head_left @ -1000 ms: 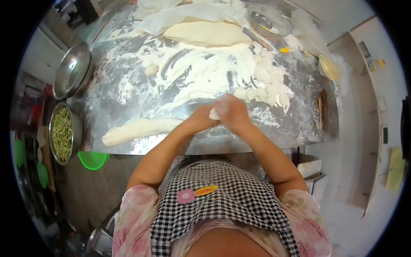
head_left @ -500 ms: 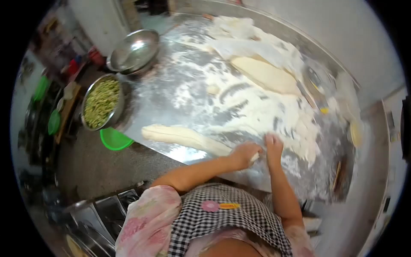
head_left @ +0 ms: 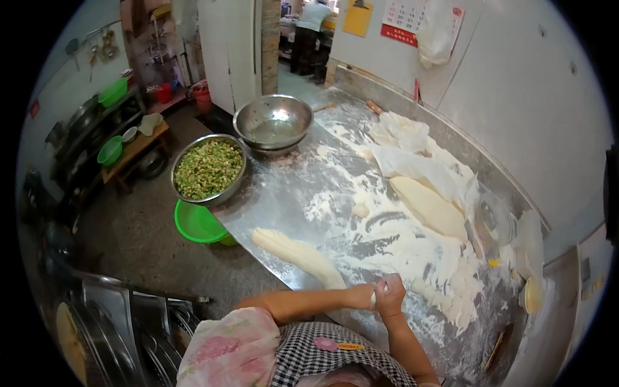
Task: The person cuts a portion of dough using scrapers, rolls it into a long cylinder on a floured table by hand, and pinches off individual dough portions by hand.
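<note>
A long roll of pale dough (head_left: 293,251) lies slantwise along the near edge of the floured metal table. My left hand (head_left: 362,296) is closed at the roll's near end. Pressed up against it, my right hand (head_left: 390,295) has its fingers curled over the bit of white dough that shows between the two hands. Exactly how the fingers grip the dough is hidden. Farther back rests a large flat slab of dough (head_left: 429,206), partly under a clear plastic sheet (head_left: 419,164). A small dough lump (head_left: 360,210) sits in the flour.
At the table's left corner stand a steel bowl of chopped green filling (head_left: 209,171) and another steel bowl (head_left: 274,122). Below is a green basin (head_left: 196,222). A scraper (head_left: 476,238) lies right of the slab. A person (head_left: 313,32) stands beyond the doorway.
My right hand has come off the table and over to my left hand at the dough's end. The head view has tilted up, showing more of the room.
</note>
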